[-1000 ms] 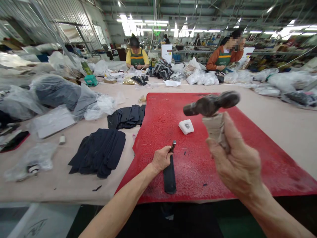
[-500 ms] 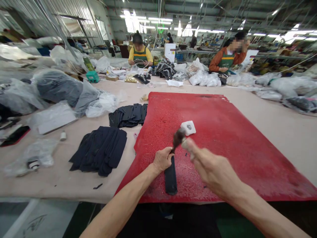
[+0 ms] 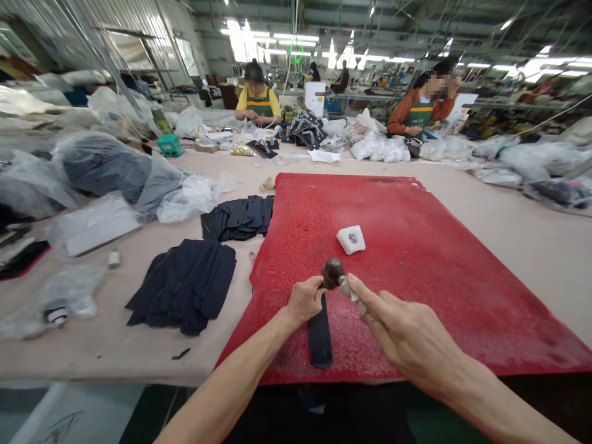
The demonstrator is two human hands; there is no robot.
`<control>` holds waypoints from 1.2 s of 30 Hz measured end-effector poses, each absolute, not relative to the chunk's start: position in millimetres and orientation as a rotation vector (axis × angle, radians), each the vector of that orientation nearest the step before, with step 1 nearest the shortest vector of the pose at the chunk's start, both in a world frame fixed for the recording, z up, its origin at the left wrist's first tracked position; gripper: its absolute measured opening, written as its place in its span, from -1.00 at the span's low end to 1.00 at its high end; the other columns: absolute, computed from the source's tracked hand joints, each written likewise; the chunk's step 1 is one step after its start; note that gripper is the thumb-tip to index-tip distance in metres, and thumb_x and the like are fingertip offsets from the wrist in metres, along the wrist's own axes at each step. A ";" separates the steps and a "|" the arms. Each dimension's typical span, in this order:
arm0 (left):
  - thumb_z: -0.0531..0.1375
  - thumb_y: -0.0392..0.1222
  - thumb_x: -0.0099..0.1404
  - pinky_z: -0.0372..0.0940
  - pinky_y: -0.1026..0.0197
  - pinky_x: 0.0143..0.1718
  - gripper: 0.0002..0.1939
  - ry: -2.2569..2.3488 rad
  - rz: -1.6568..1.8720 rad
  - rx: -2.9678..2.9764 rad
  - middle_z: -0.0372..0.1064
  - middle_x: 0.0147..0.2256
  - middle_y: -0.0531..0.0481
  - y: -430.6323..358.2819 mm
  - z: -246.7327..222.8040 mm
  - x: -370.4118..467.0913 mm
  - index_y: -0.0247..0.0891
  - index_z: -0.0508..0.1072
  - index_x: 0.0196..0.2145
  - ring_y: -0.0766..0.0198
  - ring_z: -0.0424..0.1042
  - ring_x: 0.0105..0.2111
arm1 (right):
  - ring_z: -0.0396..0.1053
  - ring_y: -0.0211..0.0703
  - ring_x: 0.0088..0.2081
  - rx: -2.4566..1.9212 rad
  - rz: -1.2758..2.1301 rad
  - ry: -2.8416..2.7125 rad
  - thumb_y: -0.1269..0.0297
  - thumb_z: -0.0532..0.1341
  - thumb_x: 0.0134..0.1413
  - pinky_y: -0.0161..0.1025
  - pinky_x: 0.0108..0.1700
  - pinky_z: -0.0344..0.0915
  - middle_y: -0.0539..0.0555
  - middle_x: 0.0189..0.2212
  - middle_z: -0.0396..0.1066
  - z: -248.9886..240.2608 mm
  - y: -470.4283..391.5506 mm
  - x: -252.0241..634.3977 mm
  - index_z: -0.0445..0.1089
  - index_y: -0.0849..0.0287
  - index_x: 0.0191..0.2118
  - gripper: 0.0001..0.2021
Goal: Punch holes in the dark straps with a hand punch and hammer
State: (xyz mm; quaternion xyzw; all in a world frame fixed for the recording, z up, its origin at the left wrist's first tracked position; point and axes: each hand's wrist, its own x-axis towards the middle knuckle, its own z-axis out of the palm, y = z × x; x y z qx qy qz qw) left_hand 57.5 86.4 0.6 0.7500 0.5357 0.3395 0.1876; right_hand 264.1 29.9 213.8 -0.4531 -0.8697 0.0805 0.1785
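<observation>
A hammer with a dark, rounded head (image 3: 333, 273) is gripped by its pale handle in my right hand (image 3: 407, 327). Its head is right beside the fingers of my left hand (image 3: 305, 300), which are pinched together at the top end of a black strip (image 3: 320, 336). Whatever the left fingers hold is mostly hidden behind the hammer head. The strip lies on a red mat (image 3: 416, 271), its lower end near the mat's front edge. Beyond the hammer, a white block (image 3: 351, 239) with a dark mark rests on the mat.
Dark fabric pieces (image 3: 185, 283) are stacked left of the mat, with more black pieces (image 3: 238, 217) behind them. Plastic-wrapped bundles (image 3: 106, 166) fill the left side. Two people (image 3: 258, 102) (image 3: 419, 111) work across the table.
The hammer head has come down to the fingertips of my left hand, and my right hand has lowered slightly. The left hand stays at the strip's top end.
</observation>
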 end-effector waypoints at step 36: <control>0.12 -0.17 0.29 0.41 0.18 -0.18 -0.84 1.681 1.211 1.406 0.53 -0.31 -0.06 76.9 14.7 33.2 -0.27 0.46 -0.28 0.22 0.52 -0.32 | 0.10 0.16 0.24 -1.467 0.497 -2.248 0.23 0.15 0.17 0.19 0.28 -0.08 0.21 0.20 0.24 22.4 1.4 220.1 0.29 0.12 0.18 -0.54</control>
